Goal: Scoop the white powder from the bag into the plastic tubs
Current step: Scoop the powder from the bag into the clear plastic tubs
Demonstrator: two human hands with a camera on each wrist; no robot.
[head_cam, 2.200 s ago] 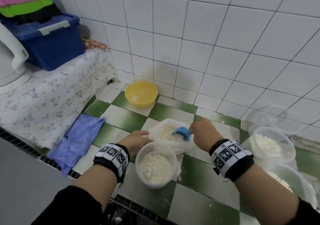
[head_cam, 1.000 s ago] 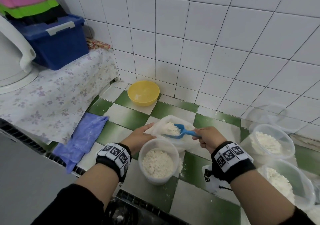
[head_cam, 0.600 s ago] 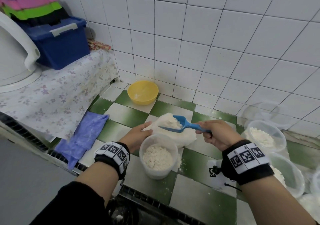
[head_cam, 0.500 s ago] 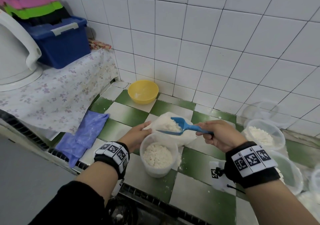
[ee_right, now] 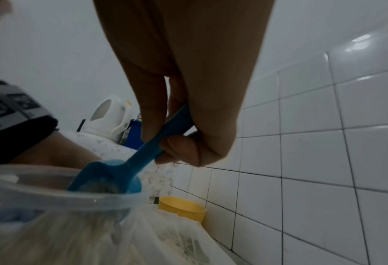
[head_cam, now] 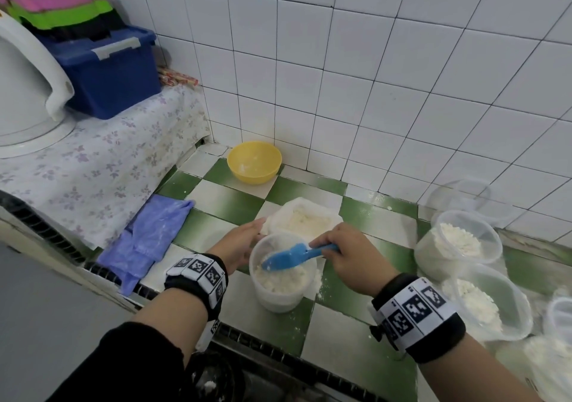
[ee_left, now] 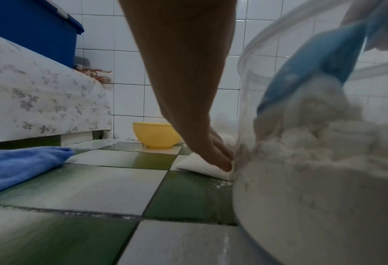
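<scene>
A clear plastic tub (head_cam: 280,293) about half full of white powder stands on the green-and-white tiled counter. Just behind it lies the open bag (head_cam: 305,220) of powder. My right hand (head_cam: 349,256) grips the handle of a blue scoop (head_cam: 286,257), whose bowl is tipped down inside the tub with powder sliding off it (ee_left: 320,68). Finger and thumb pinching the handle show in the right wrist view (ee_right: 188,125). My left hand (head_cam: 241,244) lies with fairly straight fingers (ee_left: 211,148) against the tub's left wall, tips on the bag's edge (ee_left: 202,166).
Two powder-filled tubs (head_cam: 458,244) (head_cam: 486,302) and an empty one (head_cam: 461,197) stand at the right. A yellow bowl (head_cam: 253,162) sits by the wall, and a blue cloth (head_cam: 148,240) lies at the left. A blue box (head_cam: 105,70) and a white kettle (head_cam: 24,92) stand on the raised flowered surface.
My right hand lifted the loaded scoop out of the bag, carried it toward me over the tub and tipped it in. My left hand has stayed beside the tub and the bag.
</scene>
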